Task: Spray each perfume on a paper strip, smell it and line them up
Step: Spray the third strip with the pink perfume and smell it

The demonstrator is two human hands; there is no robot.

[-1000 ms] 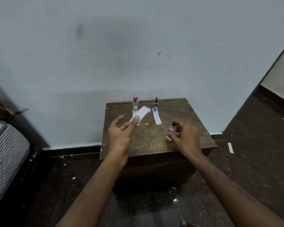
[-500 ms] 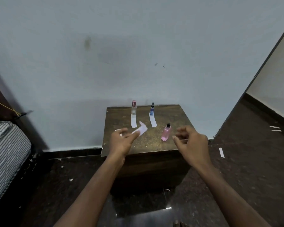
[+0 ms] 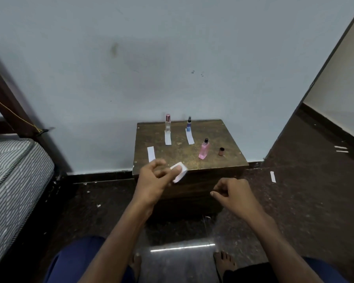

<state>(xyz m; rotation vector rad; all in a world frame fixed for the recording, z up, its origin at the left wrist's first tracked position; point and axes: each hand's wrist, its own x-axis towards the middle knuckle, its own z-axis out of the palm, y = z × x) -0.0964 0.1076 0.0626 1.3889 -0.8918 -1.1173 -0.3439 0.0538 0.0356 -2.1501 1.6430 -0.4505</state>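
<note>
Two strips lie placed; my left hand (image 3: 151,180) pinches the third strip (image 3: 179,174), my right hand (image 3: 233,193) loosely curled, empty. Smelling comes next.

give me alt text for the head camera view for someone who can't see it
A person's left hand pinches a curled paper strip over a small wooden table; the right hand holds nothing. Three perfume bottles stand there, two behind paper strips, beside a pink bottle.

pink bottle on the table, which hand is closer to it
Left. The left hand, pinching a paper strip, is in front-left of the pink bottle; the right hand hangs farther back, off the table.
</note>
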